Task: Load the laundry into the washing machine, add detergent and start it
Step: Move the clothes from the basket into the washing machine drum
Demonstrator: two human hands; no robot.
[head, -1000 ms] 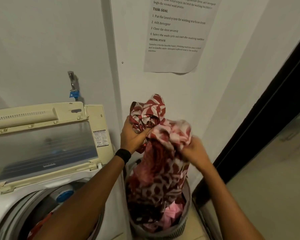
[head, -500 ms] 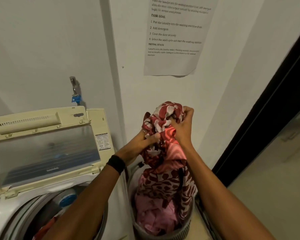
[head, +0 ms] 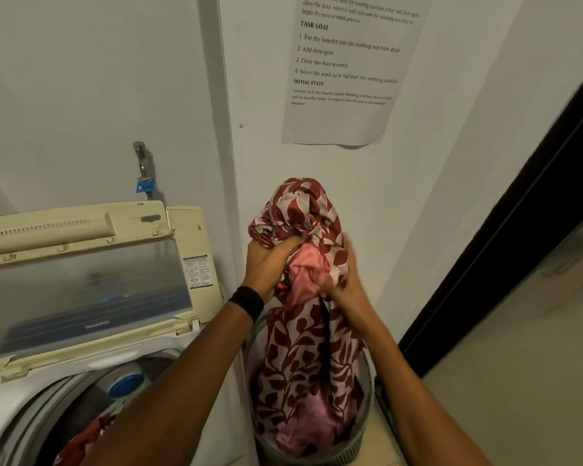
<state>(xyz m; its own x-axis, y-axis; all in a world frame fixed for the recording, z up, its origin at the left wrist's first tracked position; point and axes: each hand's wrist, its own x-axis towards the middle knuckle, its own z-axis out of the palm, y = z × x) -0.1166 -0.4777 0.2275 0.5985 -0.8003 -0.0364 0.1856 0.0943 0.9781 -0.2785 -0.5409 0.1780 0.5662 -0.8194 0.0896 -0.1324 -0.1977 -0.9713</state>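
Red-and-cream leaf-print cloth (head: 303,348) hangs in a long bunch over the laundry basket (head: 362,438). Its lower end reaches down inside the basket, and its top is gathered into a tight wad in front of the wall.

The left hand (head: 268,264) clenches the cloth just under that wad, with the back of the hand toward the camera and the fingers curled into the folds. A black wristband (head: 248,302) sits on that wrist. The left forearm rises from the bottom edge of the view, passing over the right side of the washing machine (head: 11,412).

The right hand (head: 342,284) grasps the same bunch from the right and a little lower. Its thumb presses near a pink fold (head: 308,269) that shows between the two hands, and its fingers wrap the far side of the cloth, though they are blurred.

More pink fabric (head: 305,428) lies low in the basket. The basket stands on the floor just beside the machine, between it and a dark door frame (head: 519,213). The machine's lid (head: 81,294) stands raised, and a red garment (head: 78,445) lies in the open drum (head: 31,428). A printed sheet (head: 344,122) hangs on the wall above the hands, and a tap (head: 143,169) with a blue fitting sits above the machine.
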